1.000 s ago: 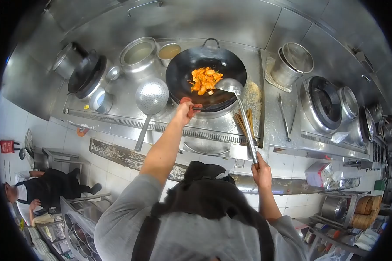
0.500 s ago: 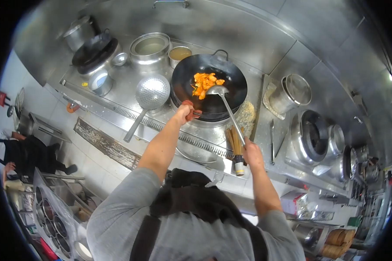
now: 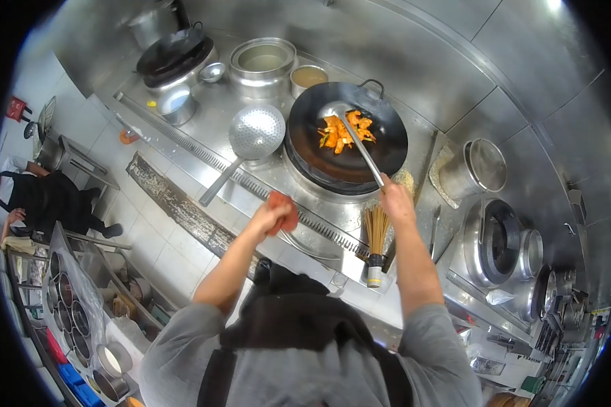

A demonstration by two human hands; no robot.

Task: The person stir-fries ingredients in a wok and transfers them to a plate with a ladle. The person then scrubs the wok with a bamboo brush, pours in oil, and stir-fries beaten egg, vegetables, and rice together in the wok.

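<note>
My right hand (image 3: pixel 396 201) is closed round the handle of a metal ladle (image 3: pixel 367 157), which reaches into the black wok (image 3: pixel 390 146). The ladle's bowl lies at the far side of the orange stir-fried food (image 3: pixel 337 136) in the wok. My left hand (image 3: pixel 269 218) is closed on a red cloth (image 3: pixel 284 214), apart from the wok and in front of the stove's edge. Left of the wok rests a perforated strainer (image 3: pixel 257 131), its handle pointing toward me. A bamboo brush (image 3: pixel 375 241) stands near my right forearm.
Behind the strainer are a large pot (image 3: pixel 263 64), a smaller pot of brownish liquid (image 3: pixel 309 76) and a metal jug (image 3: pixel 176 105). A deep container with a sieve (image 3: pixel 468 166) stands right of the wok. Another person (image 3: pixel 52 197) is at the far left.
My left hand has come away from the wok's near rim, back toward me with the cloth. The ladle's bowl has moved from the food's near right to its far side.
</note>
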